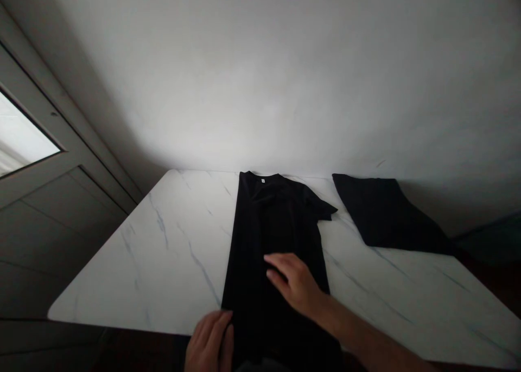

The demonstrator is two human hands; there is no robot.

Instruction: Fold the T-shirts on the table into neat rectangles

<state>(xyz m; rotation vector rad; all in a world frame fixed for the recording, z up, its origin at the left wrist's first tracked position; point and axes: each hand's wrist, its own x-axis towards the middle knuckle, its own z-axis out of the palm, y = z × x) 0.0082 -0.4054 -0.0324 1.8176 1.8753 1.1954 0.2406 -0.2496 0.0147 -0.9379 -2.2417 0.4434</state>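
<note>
A black T-shirt (280, 225) lies on the white marbled table (171, 263), its neckline with a small white label towards the wall. Its left side is folded inward into a straight edge, while one short sleeve sticks out on the right. At the table's front edge, my left hand (209, 339) is closed, fingers and thumb on the shirt's left edge. My right hand (295, 282) is over the middle of the shirt, thumb and fingers apart with nothing between them. Whether it touches the cloth I cannot tell. The shirt's lower end runs towards me, out of view.
A folded dark cloth (391, 215) lies at the table's back right, reaching its right edge. Behind the table rises a plain pale wall (268, 79). On the left stands a panelled door (52, 209) with a glass pane.
</note>
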